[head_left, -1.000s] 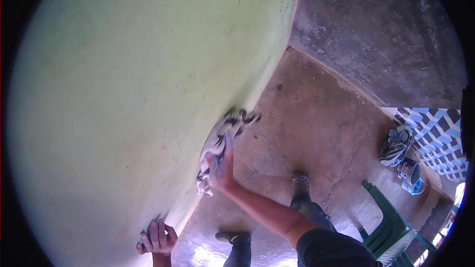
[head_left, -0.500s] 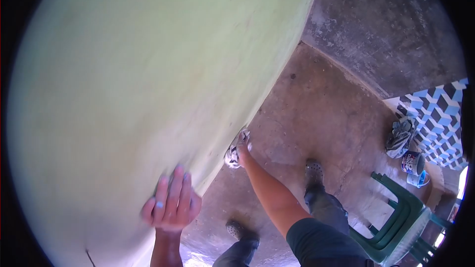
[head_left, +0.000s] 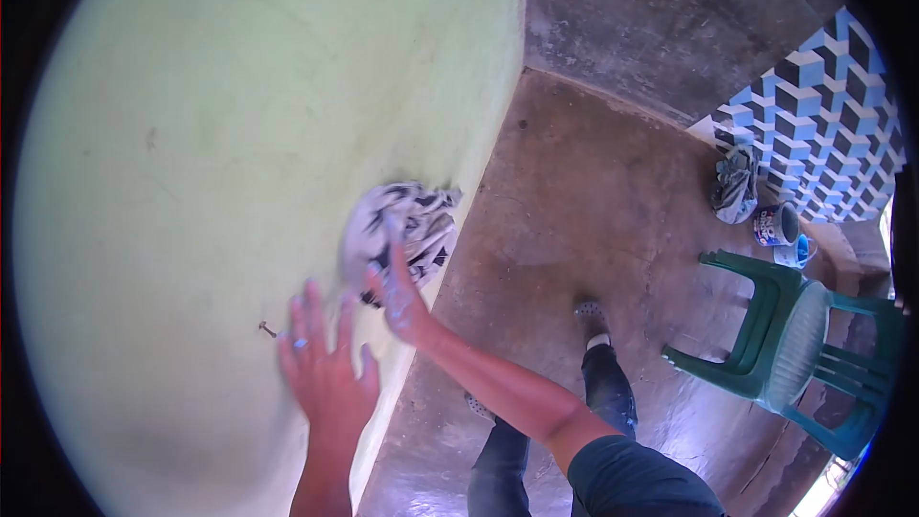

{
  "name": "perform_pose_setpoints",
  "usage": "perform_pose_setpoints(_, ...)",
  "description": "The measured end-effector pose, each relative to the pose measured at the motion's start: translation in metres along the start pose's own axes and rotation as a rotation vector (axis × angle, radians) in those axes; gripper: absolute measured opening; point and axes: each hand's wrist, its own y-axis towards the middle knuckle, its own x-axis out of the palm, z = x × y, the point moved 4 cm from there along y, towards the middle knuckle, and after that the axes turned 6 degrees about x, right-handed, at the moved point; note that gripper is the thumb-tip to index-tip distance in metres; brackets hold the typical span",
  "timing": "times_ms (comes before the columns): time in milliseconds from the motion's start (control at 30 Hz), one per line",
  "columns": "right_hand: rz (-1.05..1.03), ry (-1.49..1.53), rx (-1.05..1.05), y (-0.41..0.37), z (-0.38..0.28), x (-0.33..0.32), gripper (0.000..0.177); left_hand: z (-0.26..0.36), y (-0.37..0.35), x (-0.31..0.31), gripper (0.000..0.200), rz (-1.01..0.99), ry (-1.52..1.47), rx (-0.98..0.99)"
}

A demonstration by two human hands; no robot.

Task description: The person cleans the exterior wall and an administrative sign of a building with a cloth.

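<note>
A black-and-white patterned cloth (head_left: 412,230) is spread in folds against the pale green wall (head_left: 220,134). My right hand (head_left: 404,302) presses it there, slightly blurred, with the fingers partly hidden among the folds. Below and to the left of the cloth, my left hand (head_left: 330,364) lies against the wall with its fingers spread and nothing in it. A ring shows on one of its fingers. Close to the left hand, a nail (head_left: 267,329) sticks out of the wall.
Stacked green plastic chairs (head_left: 799,345) stand on the brown concrete floor (head_left: 584,182) at the right. Beyond them are a paint bucket (head_left: 773,225), a small blue-and-white bucket (head_left: 795,251) and a plastic bag (head_left: 735,187). A bare grey wall (head_left: 670,29) meets the green one.
My right hand has moved the cloth from the wall's lower edge up onto its face, where it now spreads wider. My left hand's fingers have spread, and the view has shifted.
</note>
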Motion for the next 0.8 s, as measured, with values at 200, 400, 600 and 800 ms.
perform_pose_setpoints(200, -0.253, -0.685, -0.254, 0.003, -0.05, 0.031, 0.072, -0.041, -0.062, -0.086, 0.075, -0.066, 0.355, 0.044)
perform_pose_setpoints(400, -0.134, -0.771, -0.179, 0.033, 0.058, -0.04, 0.077, -0.066, -0.061, -0.103, 0.062, -0.037, 0.575, 0.201)
perform_pose_setpoints(600, 0.401, 0.031, 0.515, 0.055, 0.247, -0.137, 0.08, -0.043, 0.003, -0.067, 0.064, 0.021, 0.792, 0.273)
perform_pose_setpoints(800, 0.04, 0.397, 0.428, -0.014, 0.269, -0.095, 0.077, -0.039, 0.008, -0.062, 0.055, 0.132, 0.877, 0.303)
